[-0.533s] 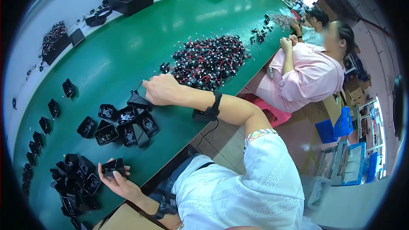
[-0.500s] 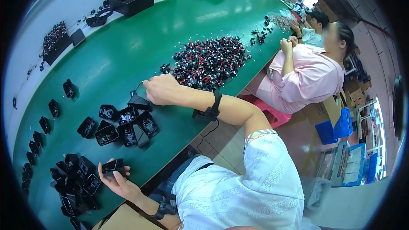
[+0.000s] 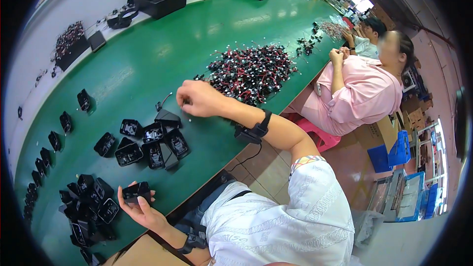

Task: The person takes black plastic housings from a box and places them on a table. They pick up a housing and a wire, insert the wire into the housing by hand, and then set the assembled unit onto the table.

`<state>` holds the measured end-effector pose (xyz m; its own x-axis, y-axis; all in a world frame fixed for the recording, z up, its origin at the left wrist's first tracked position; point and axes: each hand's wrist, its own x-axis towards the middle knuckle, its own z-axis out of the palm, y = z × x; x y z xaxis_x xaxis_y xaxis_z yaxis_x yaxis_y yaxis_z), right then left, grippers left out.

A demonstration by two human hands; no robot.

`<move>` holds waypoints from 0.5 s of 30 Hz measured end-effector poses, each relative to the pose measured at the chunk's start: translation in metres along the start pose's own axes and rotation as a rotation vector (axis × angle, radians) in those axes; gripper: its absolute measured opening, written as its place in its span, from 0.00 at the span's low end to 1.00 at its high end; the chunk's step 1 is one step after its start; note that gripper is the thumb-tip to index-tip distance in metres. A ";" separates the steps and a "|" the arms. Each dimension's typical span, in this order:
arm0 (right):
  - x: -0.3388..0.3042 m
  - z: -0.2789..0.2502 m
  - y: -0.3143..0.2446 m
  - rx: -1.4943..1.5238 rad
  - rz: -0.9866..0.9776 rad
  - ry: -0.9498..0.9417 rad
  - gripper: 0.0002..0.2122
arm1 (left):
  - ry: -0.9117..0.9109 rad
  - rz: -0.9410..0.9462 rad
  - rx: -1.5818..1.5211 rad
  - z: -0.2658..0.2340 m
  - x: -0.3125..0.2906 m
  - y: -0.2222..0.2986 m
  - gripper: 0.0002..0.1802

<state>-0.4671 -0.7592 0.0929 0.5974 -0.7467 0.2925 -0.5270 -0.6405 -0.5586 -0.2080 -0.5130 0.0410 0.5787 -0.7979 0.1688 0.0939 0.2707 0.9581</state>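
In my left hand (image 3: 143, 213) I hold a boxy black plastic housing (image 3: 136, 192) above the near edge of the smooth green table (image 3: 162, 59), my thumb and fingers wrapped around its sides. My right hand (image 3: 201, 99) is farther off, its fingers bent inward at the near left of a tangled pile of small black parts with red wires (image 3: 253, 71), though I cannot tell whether the fingertips pinch anything. Hollow, angular black housings (image 3: 129, 153) cluster left of that hand, and my white textured shirt (image 3: 286, 212) bears letter-like marks too faint to read.
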 end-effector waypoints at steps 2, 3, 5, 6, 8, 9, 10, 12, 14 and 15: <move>0.002 0.000 -0.003 -0.027 0.000 0.068 0.10 | 0.008 0.034 -0.059 -0.002 0.000 0.001 0.31; 0.000 -0.005 0.002 0.053 -0.002 0.078 0.11 | -0.019 0.008 -0.066 0.003 -0.001 0.005 0.35; -0.005 -0.018 -0.012 0.126 0.111 0.107 0.09 | -0.070 -0.010 -0.168 0.005 0.001 0.006 0.39; -0.007 -0.024 -0.017 0.161 0.161 0.106 0.09 | -0.095 0.005 -0.214 0.000 0.000 -0.005 0.40; -0.010 -0.037 -0.031 0.280 0.349 0.031 0.09 | -0.146 -0.086 -0.324 -0.007 -0.008 -0.011 0.41; -0.013 -0.033 -0.025 0.362 0.330 0.049 0.10 | -0.145 -0.116 -0.506 0.004 -0.012 0.002 0.41; -0.016 -0.033 -0.025 0.524 0.295 0.066 0.11 | -0.159 -0.102 -0.533 0.008 -0.013 0.005 0.41; -0.020 -0.029 -0.045 0.705 0.369 0.078 0.09 | -0.191 -0.138 -0.533 0.014 -0.014 0.012 0.40; -0.031 -0.011 -0.069 0.828 0.307 0.070 0.08 | -0.252 -0.117 -0.456 0.016 -0.013 0.011 0.38; -0.039 -0.002 -0.081 0.937 0.251 0.099 0.06 | -0.252 -0.121 -0.480 0.020 -0.014 0.011 0.38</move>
<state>-0.4482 -0.6786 0.1283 0.4575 -0.8811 0.1201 0.0879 -0.0896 -0.9921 -0.2312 -0.5101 0.0536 0.3344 -0.9268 0.1709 0.5402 0.3371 0.7711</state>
